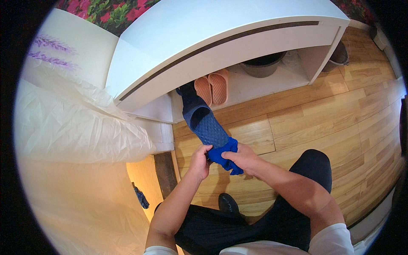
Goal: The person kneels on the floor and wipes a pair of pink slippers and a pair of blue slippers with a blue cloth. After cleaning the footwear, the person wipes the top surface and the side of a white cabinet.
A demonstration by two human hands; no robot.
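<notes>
A dark blue slide slipper (213, 129) with a textured footbed is held out in front of me, its toe pointing toward the cabinet's lower opening. My left hand (200, 161) grips the heel end from the left side. In my right hand (247, 158) is a bunched bright blue cloth (224, 156), pressed over the slipper's heel. The cloth hides the heel edge and some of my fingers. Beyond the slipper's toe, a pair of salmon-pink slippers (219, 87) rests side by side on the cabinet's bottom shelf. Something dark behind the toe is too shaded to make out.
A white cabinet (223, 32) curves across the front, with a grey basin (261, 68) on its bottom shelf. A bucket (338, 57) stands beyond its right end. Translucent sheeting (86, 124) drapes at left. Wood-look flooring (318, 121) lies below; my black shoe (228, 203) rests there.
</notes>
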